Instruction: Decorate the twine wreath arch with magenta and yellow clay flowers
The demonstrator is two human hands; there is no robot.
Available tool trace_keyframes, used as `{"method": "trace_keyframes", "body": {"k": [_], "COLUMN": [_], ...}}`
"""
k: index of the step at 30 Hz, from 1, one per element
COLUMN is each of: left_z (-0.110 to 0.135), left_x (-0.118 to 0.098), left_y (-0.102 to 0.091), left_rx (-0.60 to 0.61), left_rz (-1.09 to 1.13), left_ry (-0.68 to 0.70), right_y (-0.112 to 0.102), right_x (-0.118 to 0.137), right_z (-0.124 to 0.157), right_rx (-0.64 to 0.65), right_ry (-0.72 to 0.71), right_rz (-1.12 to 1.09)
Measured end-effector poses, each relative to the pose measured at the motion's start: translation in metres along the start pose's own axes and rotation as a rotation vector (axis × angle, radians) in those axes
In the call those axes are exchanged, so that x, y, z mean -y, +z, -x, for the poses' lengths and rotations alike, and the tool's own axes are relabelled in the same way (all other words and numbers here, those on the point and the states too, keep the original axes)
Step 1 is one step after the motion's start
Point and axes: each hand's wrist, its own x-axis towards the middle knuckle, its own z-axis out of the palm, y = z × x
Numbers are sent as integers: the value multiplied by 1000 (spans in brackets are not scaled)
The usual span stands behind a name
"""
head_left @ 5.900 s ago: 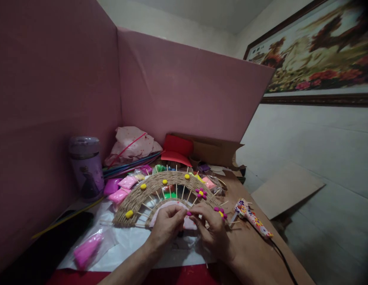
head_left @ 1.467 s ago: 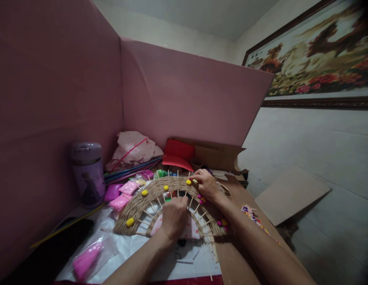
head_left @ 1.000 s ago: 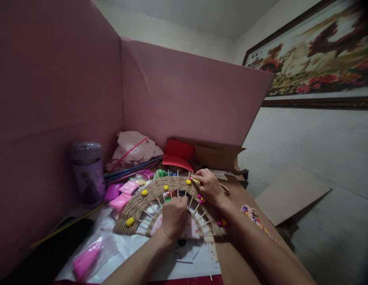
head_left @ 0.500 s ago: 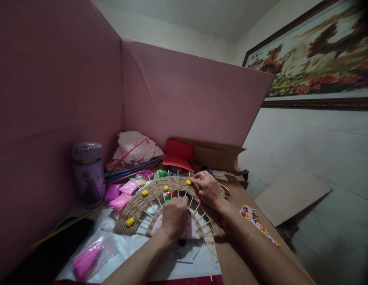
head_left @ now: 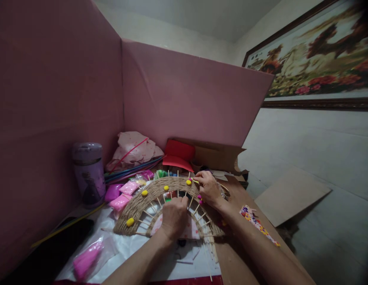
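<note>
A half-round arch of woven twine [head_left: 148,196] on wooden skewers lies flat on the table, with yellow clay balls stuck along it. My left hand [head_left: 174,217] rests closed on the arch's inner rim, fingers curled onto the weave. My right hand [head_left: 208,188] sits at the arch's upper right, its fingertips pinched beside a yellow ball [head_left: 188,182] where a small pink bit shows. Pink-and-yellow clay flowers peek out under my right wrist.
Pink clay packets [head_left: 123,194] and a bagged pink lump [head_left: 85,260] lie at the left, near a purple cup [head_left: 88,172]. A patterned glue gun [head_left: 255,223] lies at the right. Pink boards wall the back and left. Loose skewers [head_left: 212,249] lie near the front.
Six seconds ago both hands worked together at the arch's lower middle. Since then my right hand has reached to the upper right by the yellow ball; over the last second it only shifts slightly.
</note>
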Motion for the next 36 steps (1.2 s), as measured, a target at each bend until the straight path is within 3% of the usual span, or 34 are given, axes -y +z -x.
{"method": "trace_keyframes", "body": {"k": [10,19,26,29,31,34,36], "left_z": [0,-1,-1,-1,0,0,0], "left_x": [0,0,0,0,0,0,0], "left_y": [-1,-1,-3,-2,-2,-1,0], "left_rx": [-2,16,12,-3,-12,-25,-38], "left_rz": [6,13,13,13,20,30,36], "left_ry": [-2,-8,-2,-3,-2,-3,-9], "right_y": [0,-4,-7,-20,-37,-71,-93], "right_x": [6,10,9,24,47,90,111], "right_z": [-5,0,2,-1,6,45,88], "right_rx": [25,58,91,-37,-230,-532,-422], "right_ry": [31,-79,-79,-46,-8,51,31], "right_rz": [-26,127,143,-51,-338,-635,-569]}}
